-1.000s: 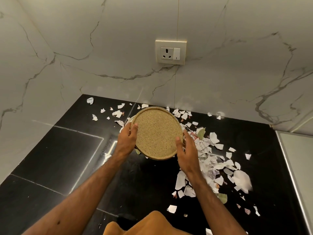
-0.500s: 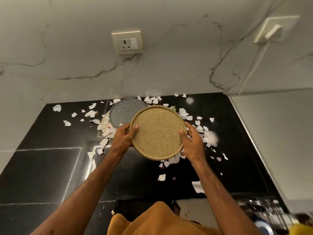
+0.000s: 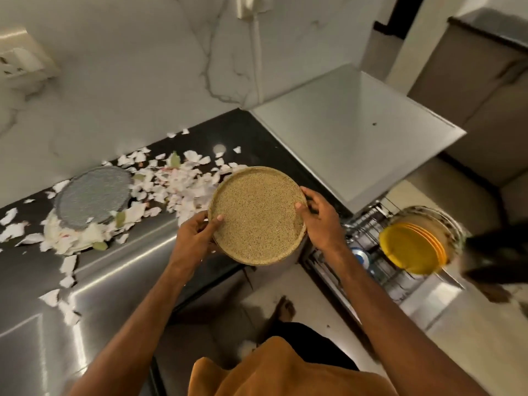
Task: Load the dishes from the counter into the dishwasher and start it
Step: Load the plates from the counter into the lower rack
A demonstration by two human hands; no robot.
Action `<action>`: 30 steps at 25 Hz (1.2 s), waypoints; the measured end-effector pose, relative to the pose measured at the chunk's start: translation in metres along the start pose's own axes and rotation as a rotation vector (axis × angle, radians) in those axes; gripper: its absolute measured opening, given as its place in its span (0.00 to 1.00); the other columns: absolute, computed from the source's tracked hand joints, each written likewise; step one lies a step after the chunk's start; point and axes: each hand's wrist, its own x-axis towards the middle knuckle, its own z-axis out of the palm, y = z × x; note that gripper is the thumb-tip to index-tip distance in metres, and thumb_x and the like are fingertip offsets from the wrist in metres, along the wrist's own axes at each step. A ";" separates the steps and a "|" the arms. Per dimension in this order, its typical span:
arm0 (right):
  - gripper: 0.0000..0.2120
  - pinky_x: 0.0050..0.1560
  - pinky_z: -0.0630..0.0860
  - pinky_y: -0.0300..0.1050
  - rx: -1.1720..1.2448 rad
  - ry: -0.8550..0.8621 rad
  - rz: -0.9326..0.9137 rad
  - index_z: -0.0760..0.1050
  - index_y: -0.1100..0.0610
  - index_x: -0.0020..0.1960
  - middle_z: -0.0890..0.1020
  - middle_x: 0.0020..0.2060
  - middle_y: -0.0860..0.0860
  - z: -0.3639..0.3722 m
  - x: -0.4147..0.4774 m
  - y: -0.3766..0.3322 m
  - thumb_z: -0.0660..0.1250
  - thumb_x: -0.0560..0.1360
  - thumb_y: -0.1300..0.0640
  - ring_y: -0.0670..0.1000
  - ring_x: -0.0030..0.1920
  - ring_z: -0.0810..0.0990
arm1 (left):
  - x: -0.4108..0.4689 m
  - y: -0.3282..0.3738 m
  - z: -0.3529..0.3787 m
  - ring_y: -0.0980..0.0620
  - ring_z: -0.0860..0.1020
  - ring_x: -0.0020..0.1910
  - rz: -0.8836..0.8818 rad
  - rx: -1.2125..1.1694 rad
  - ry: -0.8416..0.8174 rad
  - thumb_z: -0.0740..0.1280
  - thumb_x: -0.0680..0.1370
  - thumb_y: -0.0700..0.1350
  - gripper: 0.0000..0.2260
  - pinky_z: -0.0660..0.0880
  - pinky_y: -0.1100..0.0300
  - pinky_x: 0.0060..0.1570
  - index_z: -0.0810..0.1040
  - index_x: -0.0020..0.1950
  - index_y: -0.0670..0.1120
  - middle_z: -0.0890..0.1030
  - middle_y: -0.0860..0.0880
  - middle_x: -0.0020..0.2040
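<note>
both hands, left hand (image 3: 194, 238) and right hand (image 3: 320, 221), gripped the tan plate (image 3: 257, 215) with closed fingers, above the bench (image 3: 114, 275) edge.

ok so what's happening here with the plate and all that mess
A person holds a speckled tan plate by its rim, left hand and right hand on opposite sides, above the counter's edge. To the right, an open dishwasher rack already holds yellow plates. A grey plate sits on the black counter among torn paper scraps.
</note>
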 end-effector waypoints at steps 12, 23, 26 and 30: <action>0.11 0.61 0.82 0.56 0.128 0.612 0.257 0.79 0.52 0.64 0.84 0.54 0.43 -0.226 -0.071 0.103 0.69 0.82 0.54 0.45 0.56 0.82 | 0.050 0.040 0.278 0.45 0.86 0.53 0.104 0.295 -0.579 0.73 0.80 0.47 0.14 0.83 0.41 0.50 0.79 0.65 0.49 0.87 0.45 0.53; 0.04 0.46 0.74 0.37 0.090 0.706 0.513 0.79 0.53 0.56 0.83 0.48 0.44 -0.375 -0.048 0.228 0.70 0.82 0.56 0.40 0.48 0.81 | 0.106 0.021 0.518 0.60 0.82 0.45 0.330 0.814 -0.774 0.72 0.80 0.52 0.11 0.79 0.64 0.44 0.82 0.61 0.53 0.84 0.55 0.48; 0.08 0.48 0.73 0.38 0.005 0.684 0.566 0.81 0.56 0.60 0.84 0.50 0.48 -0.393 -0.032 0.266 0.69 0.82 0.58 0.46 0.48 0.81 | 0.128 -0.003 0.564 0.55 0.81 0.45 0.322 0.891 -0.855 0.68 0.82 0.48 0.06 0.77 0.59 0.43 0.82 0.58 0.51 0.84 0.52 0.47; 0.11 0.55 0.72 0.42 -0.060 0.700 0.625 0.82 0.59 0.63 0.85 0.54 0.52 -0.406 0.004 0.336 0.68 0.83 0.59 0.50 0.52 0.80 | 0.177 -0.063 0.621 0.53 0.79 0.40 0.327 1.046 -0.897 0.66 0.84 0.45 0.04 0.74 0.60 0.38 0.80 0.55 0.49 0.81 0.52 0.43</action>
